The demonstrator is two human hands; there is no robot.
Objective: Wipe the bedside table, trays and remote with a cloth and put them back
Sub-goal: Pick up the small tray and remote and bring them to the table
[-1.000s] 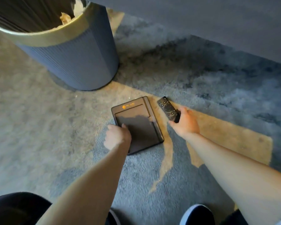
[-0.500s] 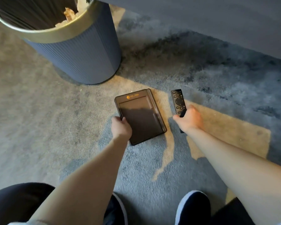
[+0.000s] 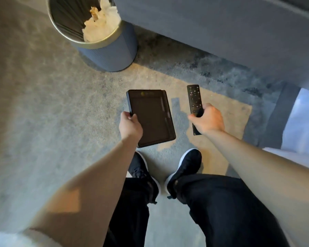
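A flat dark brown tray with a small round logo near its far edge hangs in the air above the carpet. My left hand grips its left rim. A slim black remote with small buttons points away from me, and my right hand is closed around its lower half. Both things are lifted off the floor, side by side and apart. No cloth or bedside table shows.
A grey ribbed waste bin with a brass rim and crumpled paper inside stands at the far left on the carpet. A grey upholstered bed base runs along the back right, white bedding at right. My dark shoes are below.
Both hands have lifted the tray and the remote off the carpet and drawn them toward me. The view has risen, so my legs and shoes now show.
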